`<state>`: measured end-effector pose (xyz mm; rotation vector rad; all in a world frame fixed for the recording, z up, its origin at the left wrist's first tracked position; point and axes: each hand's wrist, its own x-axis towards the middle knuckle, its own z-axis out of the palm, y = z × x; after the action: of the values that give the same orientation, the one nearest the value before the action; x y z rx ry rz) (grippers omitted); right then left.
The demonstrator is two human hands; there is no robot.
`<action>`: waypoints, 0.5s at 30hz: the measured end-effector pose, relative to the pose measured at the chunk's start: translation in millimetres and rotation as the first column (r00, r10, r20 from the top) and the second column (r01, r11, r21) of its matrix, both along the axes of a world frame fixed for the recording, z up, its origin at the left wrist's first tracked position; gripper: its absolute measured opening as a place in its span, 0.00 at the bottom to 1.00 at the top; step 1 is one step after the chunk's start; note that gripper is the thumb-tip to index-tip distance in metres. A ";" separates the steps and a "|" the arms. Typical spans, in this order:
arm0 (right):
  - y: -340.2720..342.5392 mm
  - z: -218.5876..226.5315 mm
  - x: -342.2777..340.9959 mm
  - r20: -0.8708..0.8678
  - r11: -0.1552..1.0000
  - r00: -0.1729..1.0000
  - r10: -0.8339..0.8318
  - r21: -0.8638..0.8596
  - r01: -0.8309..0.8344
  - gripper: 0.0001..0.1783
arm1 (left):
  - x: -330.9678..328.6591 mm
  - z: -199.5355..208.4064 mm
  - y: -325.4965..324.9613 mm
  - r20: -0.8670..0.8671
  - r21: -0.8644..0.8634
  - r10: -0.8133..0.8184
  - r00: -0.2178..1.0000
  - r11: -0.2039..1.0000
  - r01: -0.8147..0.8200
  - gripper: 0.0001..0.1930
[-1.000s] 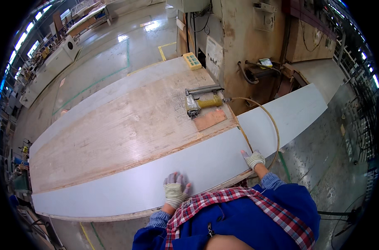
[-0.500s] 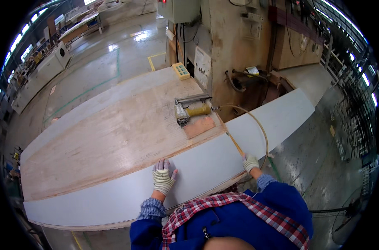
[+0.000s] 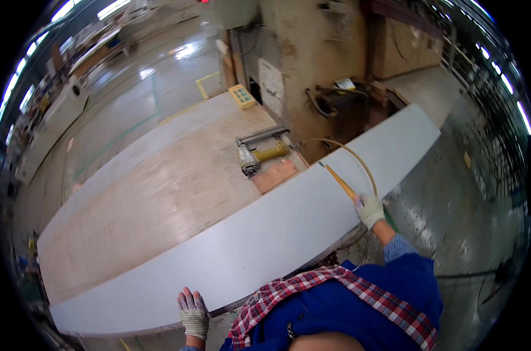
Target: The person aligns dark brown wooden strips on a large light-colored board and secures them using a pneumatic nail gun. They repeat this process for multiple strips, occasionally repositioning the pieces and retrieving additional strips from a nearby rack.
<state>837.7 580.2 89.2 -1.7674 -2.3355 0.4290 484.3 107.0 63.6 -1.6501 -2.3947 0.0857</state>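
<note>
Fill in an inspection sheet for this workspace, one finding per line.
Surface: wood board, scuffed; white sheet along its near side, reaching past its right end.
Work items: yellow stick, dark-tipped, over the sheet.
Clutter: nail gun lying on the board, orange block beside it; yellow box with buttons at the far right corner.
Hands: both gloved; left open at the sheet's near edge, contact unclear; right grips the stick.
Cables: hose curves from the gun over the sheet towards the right hand.
Surroundings: stained brown cabinet behind; floor with coloured lines.
</note>
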 end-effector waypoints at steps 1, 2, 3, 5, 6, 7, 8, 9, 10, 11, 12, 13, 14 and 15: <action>0.8 9.3 -3.9 0.013 0.999 0.999 0.045 -0.015 -0.045 0.20 | -2.7 7.8 2.6 0.000 -0.032 -0.016 1.000 0.999 0.016 0.23; 3.8 18.6 -5.9 0.046 0.996 0.997 0.065 -0.058 -0.063 0.21 | -7.3 18.2 4.3 0.083 -0.038 -0.074 0.994 0.996 0.077 0.22; 7.0 26.3 -7.7 0.091 0.995 0.991 0.095 -0.051 -0.091 0.21 | -14.6 30.8 4.2 0.151 -0.056 -0.122 0.981 0.990 0.132 0.21; 18.0 37.8 -8.3 0.178 0.978 0.967 0.183 -0.134 -0.160 0.19 | -29.8 53.7 9.7 0.194 -0.057 -0.230 0.954 0.968 0.245 0.24; 25.4 41.3 -8.4 0.201 0.963 0.946 0.254 -0.145 -0.227 0.18 | -35.5 64.6 12.4 0.289 -0.077 -0.219 0.932 0.965 0.251 0.23; 33.1 42.5 -9.8 0.219 0.940 0.936 0.276 -0.265 -0.215 0.17 | -42.6 76.3 15.9 0.379 -0.103 -0.205 0.903 0.960 0.261 0.22; 39.6 42.7 -12.8 0.245 0.930 0.927 0.284 -0.305 -0.205 0.17 | -46.7 86.6 21.4 0.464 -0.135 -0.180 0.867 0.953 0.270 0.22; 46.6 42.4 -17.8 0.314 0.882 0.855 0.412 -0.374 -0.287 0.16 | -48.9 92.2 29.0 0.469 -0.080 -0.211 0.858 0.957 0.279 0.20; 51.3 43.6 -25.5 0.390 0.838 0.764 0.514 -0.418 -0.350 0.15 | -51.3 98.9 38.0 0.504 -0.237 -0.062 0.861 0.949 0.207 0.20; 53.4 46.6 -34.7 0.411 0.809 0.714 0.567 -0.443 -0.387 0.15 | -54.9 103.5 47.3 0.508 -0.392 0.091 0.856 0.910 0.136 0.19; 50.8 50.9 -46.6 0.430 0.777 0.659 0.617 -0.465 -0.424 0.14 | -57.9 106.6 55.0 0.483 -0.535 0.241 0.842 0.843 0.066 0.19; 41.4 57.2 -58.5 0.381 0.861 0.773 0.507 -0.260 -0.436 0.14 | -61.4 106.6 62.3 0.463 -0.470 0.123 0.878 0.874 0.125 0.18; 31.1 68.5 -69.6 0.334 0.922 0.861 0.383 -0.085 -0.377 0.14 | -66.3 104.3 66.7 0.554 -0.339 0.097 0.827 0.933 0.118 0.18; 21.9 82.2 -90.8 0.223 0.917 0.890 0.398 -0.078 -0.391 0.14 | -72.6 101.2 67.0 0.640 -0.207 0.061 0.766 0.974 0.095 0.18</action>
<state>747.0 602.1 171.4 -1.4114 -2.8843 0.3261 411.7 174.1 164.8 -2.0690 -2.9542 -0.2717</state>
